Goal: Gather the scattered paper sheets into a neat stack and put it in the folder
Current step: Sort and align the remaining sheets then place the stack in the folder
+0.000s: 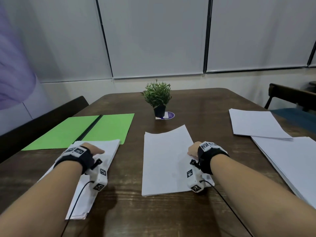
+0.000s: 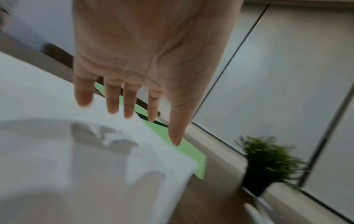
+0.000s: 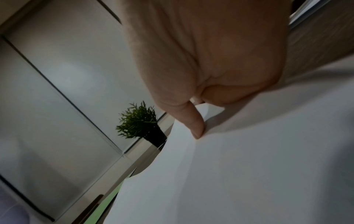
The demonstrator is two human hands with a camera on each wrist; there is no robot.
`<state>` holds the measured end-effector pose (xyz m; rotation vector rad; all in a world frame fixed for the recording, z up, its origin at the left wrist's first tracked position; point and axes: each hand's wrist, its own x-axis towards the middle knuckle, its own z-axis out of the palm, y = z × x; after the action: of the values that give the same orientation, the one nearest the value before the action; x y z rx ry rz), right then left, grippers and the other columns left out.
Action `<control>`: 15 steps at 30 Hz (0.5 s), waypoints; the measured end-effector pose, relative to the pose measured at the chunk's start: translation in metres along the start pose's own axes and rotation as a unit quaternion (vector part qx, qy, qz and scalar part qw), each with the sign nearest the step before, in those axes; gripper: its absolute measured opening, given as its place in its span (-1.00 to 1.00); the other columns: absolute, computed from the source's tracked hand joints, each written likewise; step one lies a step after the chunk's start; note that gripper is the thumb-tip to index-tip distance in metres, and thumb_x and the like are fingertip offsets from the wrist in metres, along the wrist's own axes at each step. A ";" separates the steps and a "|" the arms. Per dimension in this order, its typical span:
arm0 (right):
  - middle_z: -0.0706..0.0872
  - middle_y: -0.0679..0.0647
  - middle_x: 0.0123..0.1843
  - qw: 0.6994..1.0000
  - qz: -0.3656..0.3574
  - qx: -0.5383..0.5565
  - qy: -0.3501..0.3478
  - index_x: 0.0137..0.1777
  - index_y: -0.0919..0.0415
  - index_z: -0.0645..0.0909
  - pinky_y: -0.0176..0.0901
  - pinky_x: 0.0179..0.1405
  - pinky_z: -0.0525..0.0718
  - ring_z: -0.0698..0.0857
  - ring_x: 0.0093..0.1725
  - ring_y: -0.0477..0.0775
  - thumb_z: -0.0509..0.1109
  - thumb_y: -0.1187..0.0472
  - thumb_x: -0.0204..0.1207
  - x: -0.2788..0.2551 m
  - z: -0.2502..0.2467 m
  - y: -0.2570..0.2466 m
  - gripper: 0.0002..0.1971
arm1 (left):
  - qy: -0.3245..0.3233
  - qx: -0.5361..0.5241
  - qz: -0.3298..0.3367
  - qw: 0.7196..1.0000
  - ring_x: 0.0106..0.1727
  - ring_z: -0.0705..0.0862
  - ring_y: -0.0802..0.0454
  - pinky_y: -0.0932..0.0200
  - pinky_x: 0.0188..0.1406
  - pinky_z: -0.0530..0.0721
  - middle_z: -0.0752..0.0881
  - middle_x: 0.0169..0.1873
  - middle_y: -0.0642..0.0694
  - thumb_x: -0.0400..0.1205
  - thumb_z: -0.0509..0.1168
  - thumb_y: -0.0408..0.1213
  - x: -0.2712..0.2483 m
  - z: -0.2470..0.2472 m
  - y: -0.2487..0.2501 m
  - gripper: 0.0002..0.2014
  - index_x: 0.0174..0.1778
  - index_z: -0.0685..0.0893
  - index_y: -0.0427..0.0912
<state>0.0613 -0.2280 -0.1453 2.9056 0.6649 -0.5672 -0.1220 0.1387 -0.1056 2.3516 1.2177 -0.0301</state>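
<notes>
Two paper piles under the hands.

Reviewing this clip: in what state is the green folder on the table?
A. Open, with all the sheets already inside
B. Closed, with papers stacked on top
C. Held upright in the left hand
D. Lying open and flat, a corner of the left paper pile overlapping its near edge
D: the head view shows the green folder spread open flat, with the left paper pile overlapping its near edge.
</notes>
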 end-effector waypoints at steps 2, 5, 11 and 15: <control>0.70 0.10 -0.19 0.999 0.022 -0.005 -0.027 -0.33 0.19 0.51 -0.03 0.07 0.74 0.72 -0.15 0.23 0.29 0.07 0.48 0.013 0.000 -0.006 -0.77 | -0.027 0.075 -0.014 0.997 0.09 0.65 -0.11 0.12 0.11 0.61 0.70 0.10 -0.12 0.41 0.53 -0.06 0.018 -0.012 -0.037 -0.57 0.09 0.66 -0.22; 0.65 0.05 -0.31 0.999 -0.002 -0.053 -0.014 -0.41 0.18 0.46 -0.03 0.04 0.72 0.69 -0.20 0.24 0.31 0.07 0.35 0.023 0.003 -0.014 -0.78 | -0.036 0.189 -0.023 0.981 0.33 0.60 -0.09 0.16 0.31 0.53 0.63 0.35 -0.11 0.50 0.40 0.09 0.034 -0.016 -0.081 -0.52 0.27 0.66 -0.08; 0.62 0.06 -0.31 1.000 0.015 -0.004 -0.004 -0.37 0.22 0.51 -0.18 -0.16 0.64 0.59 -0.27 0.19 0.28 0.13 0.36 0.003 -0.004 -0.035 -0.82 | 0.027 0.172 0.020 0.984 0.38 0.55 -0.07 0.14 0.41 0.46 0.59 0.39 -0.17 0.67 0.09 0.17 -0.005 -0.031 -0.098 -0.45 0.40 0.58 -0.16; 0.60 0.08 -0.33 0.999 0.020 -0.040 -0.011 -0.43 0.21 0.48 -0.16 -0.13 0.63 0.57 -0.20 0.22 0.30 0.10 0.24 -0.003 -0.007 -0.036 -0.82 | -0.006 0.221 0.024 0.975 0.05 0.71 -0.04 0.16 0.12 0.64 0.77 0.05 -0.12 0.46 0.32 0.31 -0.020 -0.035 -0.093 -0.40 0.11 0.73 -0.17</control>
<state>0.0455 -0.1949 -0.1386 2.8284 0.6113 -0.5535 -0.2127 0.1837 -0.1082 2.7528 1.2496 -0.3301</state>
